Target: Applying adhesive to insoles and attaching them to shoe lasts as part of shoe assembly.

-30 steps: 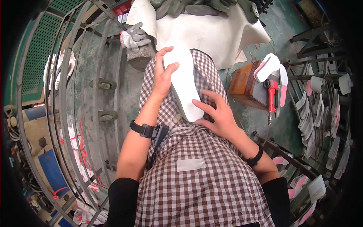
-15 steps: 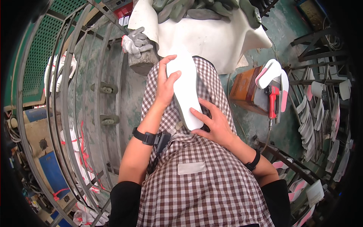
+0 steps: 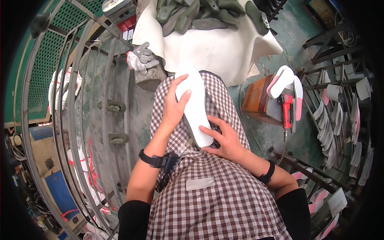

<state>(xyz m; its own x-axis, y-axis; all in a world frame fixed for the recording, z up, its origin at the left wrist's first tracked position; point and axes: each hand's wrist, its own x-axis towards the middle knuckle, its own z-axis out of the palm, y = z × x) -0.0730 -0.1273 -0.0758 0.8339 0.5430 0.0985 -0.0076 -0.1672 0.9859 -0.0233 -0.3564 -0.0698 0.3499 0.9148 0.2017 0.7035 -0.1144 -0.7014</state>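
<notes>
Over the last second the white insole [image 3: 194, 104] and the hands have slid lower in view, but the background has slid down too, so most of this looks like head movement; the handling itself seems unchanged. The insole lies lengthwise above the lap, over the checked apron [image 3: 216, 204], a dark edge beneath its heel suggesting a shoe last. The left hand [image 3: 175, 106] still grips the forefoot, thumb on the white face; the right hand [image 3: 226, 140] still grasps the heel lightly, its fingers spread. As for writing, the insole's face shows none, the pale patch [image 3: 200, 183] on the apron bears nothing legible, and the labels on the red box [image 3: 128, 24] are too small to read.
</notes>
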